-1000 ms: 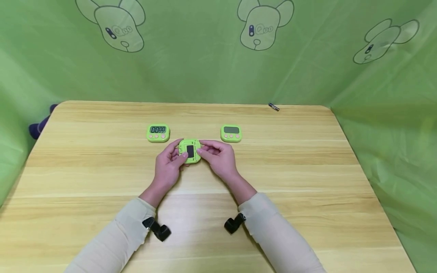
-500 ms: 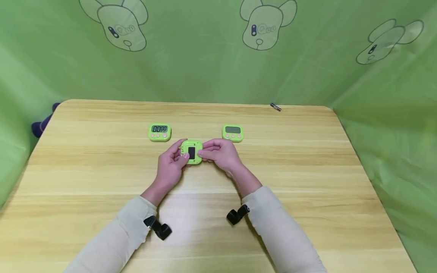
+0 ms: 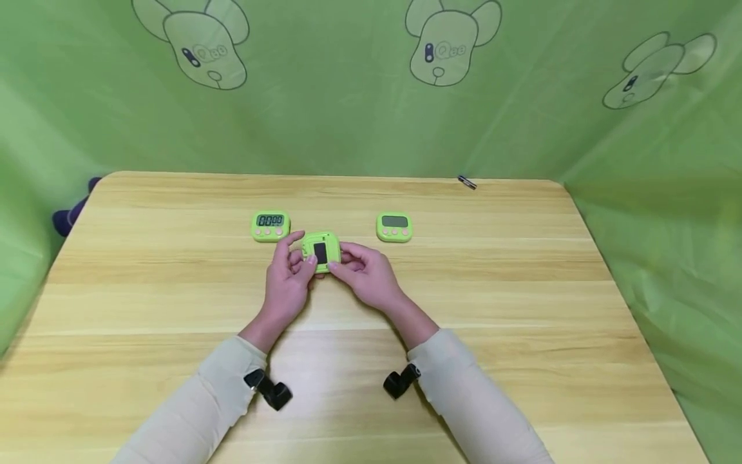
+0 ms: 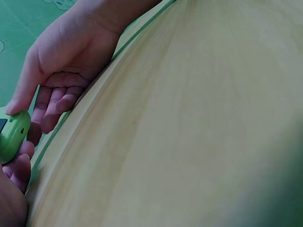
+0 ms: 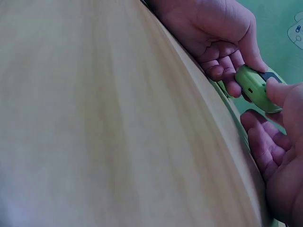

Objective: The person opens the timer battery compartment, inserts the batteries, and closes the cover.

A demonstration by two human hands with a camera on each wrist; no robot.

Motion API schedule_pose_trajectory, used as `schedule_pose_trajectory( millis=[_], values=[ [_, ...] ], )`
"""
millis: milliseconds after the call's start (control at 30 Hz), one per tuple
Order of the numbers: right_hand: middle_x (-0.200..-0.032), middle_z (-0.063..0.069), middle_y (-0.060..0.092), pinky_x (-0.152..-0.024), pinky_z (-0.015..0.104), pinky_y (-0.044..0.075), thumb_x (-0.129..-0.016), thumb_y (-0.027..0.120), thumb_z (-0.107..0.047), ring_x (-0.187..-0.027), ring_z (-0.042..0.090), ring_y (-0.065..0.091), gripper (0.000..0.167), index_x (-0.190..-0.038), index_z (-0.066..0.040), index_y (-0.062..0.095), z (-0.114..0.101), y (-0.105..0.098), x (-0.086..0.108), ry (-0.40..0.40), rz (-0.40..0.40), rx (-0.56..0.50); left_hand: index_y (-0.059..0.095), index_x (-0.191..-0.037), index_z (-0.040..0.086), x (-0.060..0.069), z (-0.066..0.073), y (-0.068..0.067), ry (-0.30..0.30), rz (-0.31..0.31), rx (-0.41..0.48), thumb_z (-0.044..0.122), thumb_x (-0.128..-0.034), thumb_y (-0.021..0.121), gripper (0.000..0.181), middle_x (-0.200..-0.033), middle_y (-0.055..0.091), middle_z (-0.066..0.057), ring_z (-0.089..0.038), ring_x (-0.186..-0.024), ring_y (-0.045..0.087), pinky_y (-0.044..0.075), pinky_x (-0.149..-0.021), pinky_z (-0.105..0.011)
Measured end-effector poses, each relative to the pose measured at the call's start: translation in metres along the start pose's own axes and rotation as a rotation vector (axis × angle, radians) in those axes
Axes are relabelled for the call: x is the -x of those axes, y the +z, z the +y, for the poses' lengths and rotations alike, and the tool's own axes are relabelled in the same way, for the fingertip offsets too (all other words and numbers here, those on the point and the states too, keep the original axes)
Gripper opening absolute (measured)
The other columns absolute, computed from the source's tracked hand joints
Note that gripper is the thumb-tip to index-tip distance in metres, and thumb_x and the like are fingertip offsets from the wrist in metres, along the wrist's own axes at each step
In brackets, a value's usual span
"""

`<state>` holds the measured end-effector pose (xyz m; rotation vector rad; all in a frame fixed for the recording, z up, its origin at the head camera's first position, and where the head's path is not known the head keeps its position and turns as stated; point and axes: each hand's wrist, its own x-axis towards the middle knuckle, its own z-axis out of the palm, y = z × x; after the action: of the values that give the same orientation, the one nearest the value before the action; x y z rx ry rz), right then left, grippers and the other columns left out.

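Both hands hold a lime-green digital timer back side up above the table; its back carries a black rectangle. In the head view, the left hand [image 3: 285, 277] pinches the timer [image 3: 329, 245] by its left side, thumb on the back by the black rectangle and index finger extended past the upper left corner. The right hand [image 3: 371, 277] grips the right side, thumb at the lower right corner. Its other fingers are partly hidden under the timer. Both wrist views show the edge of the timer [image 4: 13, 137] between the two hands. Its front side faces away.
A second green timer [image 3: 270, 226] reading 00:00 lies behind the left hand. Another timer [image 3: 394, 227] with a blank display lies behind the right hand. A small dark battery [image 3: 466, 182] lies at the wooden table's [image 3: 493, 309] far edge. Green curtain [image 3: 348, 129] surrounds the table.
The held timer has shifted slightly away from the body and turned a little. The right thumb has slid from its right edge to the lower corner. The left index finger has moved off the top edge.
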<state>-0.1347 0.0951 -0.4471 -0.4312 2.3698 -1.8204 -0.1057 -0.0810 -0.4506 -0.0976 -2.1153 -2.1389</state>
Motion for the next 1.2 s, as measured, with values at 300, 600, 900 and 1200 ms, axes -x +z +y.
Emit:
schedule_pose_trajectory(
  millis=[300, 600, 900, 1200],
  values=[
    [-0.118, 0.02, 0.068, -0.083, 0.034, 0.058, -0.083, 0.075, 0.012, -0.099, 0.034, 0.069, 0.04, -0.121, 0.004, 0.068, 0.001, -0.004, 0.003, -0.102, 0.087, -0.099, 0.051, -0.138, -0.011, 0.007, 0.034, 0.008, 0.096, 0.043, -0.216, -0.005, -0.0947, 0.062, 0.045, -0.117, 0.054, -0.028, -0.036, -0.088, 0.059, 0.047, -0.072, -0.024],
    [-0.121, 0.021, 0.066, -0.085, 0.031, 0.056, -0.083, 0.075, 0.011, -0.107, 0.031, 0.067, 0.033, -0.116, 0.006, 0.07, 0.003, -0.003, 0.0, -0.072, 0.151, -0.126, 0.037, -0.151, -0.002, -0.003, -0.004, 0.003, 0.031, -0.014, -0.178, 0.004, -0.0913, 0.072, 0.069, -0.106, 0.062, -0.018, -0.021, -0.078, 0.058, 0.048, -0.063, -0.015],
    [-0.123, 0.012, 0.067, -0.072, 0.024, 0.059, -0.082, 0.081, 0.002, -0.087, 0.019, 0.072, 0.047, -0.126, -0.003, 0.067, 0.0, 0.009, -0.009, 0.012, 0.334, 0.031, 0.053, -0.139, 0.004, -0.015, -0.007, 0.015, -0.024, 0.11, -0.275, 0.007, -0.0925, 0.071, 0.05, -0.115, 0.069, -0.008, -0.017, -0.07, 0.065, 0.054, -0.061, -0.025],
    [-0.102, 0.01, 0.073, -0.057, 0.024, 0.056, -0.081, 0.083, -0.003, -0.072, 0.013, 0.07, 0.048, -0.127, -0.004, 0.068, -0.002, 0.014, -0.023, 0.043, 0.396, 0.221, 0.059, -0.137, 0.006, -0.032, -0.005, 0.021, -0.083, 0.156, -0.57, 0.018, -0.0887, 0.075, 0.052, -0.115, 0.061, -0.007, -0.019, -0.08, 0.06, 0.05, -0.074, -0.038]
  ],
)
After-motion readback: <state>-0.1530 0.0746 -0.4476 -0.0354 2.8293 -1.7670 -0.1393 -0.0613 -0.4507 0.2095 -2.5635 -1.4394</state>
